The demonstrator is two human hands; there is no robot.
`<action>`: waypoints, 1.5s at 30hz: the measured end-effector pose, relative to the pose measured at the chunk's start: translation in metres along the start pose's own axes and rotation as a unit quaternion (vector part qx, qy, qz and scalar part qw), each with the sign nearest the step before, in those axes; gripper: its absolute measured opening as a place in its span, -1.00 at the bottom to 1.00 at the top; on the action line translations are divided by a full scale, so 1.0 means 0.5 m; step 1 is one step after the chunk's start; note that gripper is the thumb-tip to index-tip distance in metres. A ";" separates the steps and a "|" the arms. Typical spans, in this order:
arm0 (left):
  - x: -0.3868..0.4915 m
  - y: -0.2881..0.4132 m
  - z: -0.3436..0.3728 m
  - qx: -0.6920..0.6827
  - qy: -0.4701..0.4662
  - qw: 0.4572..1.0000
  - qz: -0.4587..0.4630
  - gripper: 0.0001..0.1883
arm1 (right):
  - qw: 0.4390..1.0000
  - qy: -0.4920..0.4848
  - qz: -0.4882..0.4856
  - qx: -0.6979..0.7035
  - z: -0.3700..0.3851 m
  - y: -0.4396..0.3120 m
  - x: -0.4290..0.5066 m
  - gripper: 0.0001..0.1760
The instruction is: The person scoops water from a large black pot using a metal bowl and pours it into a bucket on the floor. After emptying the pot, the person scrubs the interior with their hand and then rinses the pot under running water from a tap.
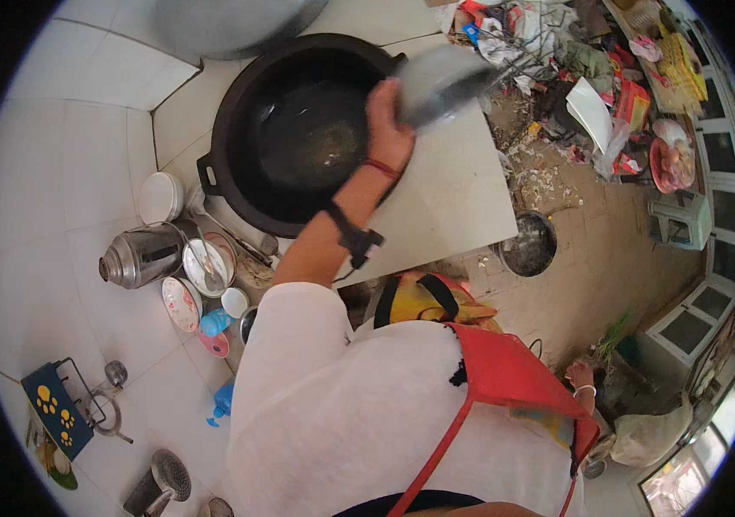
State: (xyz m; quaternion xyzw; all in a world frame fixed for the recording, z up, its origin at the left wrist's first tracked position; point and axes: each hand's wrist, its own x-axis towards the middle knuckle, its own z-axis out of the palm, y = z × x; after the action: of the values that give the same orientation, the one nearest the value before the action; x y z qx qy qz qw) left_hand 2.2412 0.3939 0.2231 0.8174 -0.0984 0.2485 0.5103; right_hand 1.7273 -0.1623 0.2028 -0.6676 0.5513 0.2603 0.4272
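My left hand (390, 129), with a red cord and a dark strap on its arm, grips a motion-blurred metal bowl (438, 90) by its side. It is over the right rim of a large black wok (303, 139), whose dark inside holds a little liquid or residue. The wok sits in a pale tiled counter (445, 194). Far off at the right, beside my red apron (516, 371), is my right hand (579, 373) with a white bracelet; its fingers are too small to make out clearly, and nothing is plainly in it.
A big metal lid (232, 29) stands behind the wok. To its left are a metal thermos flask (144, 255), stacked bowls (161, 198) and a spatula (232, 226). A black pan (528, 244) is on the floor by the counter's corner; rubbish heaps (535, 39) and a stool (681, 220) lie beyond.
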 end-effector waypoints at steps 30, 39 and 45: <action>-0.240 -0.387 -0.107 -0.361 0.273 0.541 -0.709 -0.32 | 0.977 -0.034 -0.143 -0.152 0.130 -0.314 -0.158 -0.72; -0.151 -0.222 -0.149 -0.436 0.188 0.646 -0.597 -0.21 | 0.967 -0.037 -0.157 -0.196 0.079 -0.172 -0.023 -0.70; -0.072 -0.051 -0.157 -0.360 0.132 0.740 -0.554 -0.14 | 0.991 -0.029 -0.112 -0.071 0.067 -0.071 0.024 -0.70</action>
State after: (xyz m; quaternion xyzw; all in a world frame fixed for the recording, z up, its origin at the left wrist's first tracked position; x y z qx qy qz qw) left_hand 2.1969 0.4719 0.2126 0.4427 0.3576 -0.0263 0.8219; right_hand 1.7685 -0.1389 0.1862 -0.7459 0.4403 0.2686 0.4214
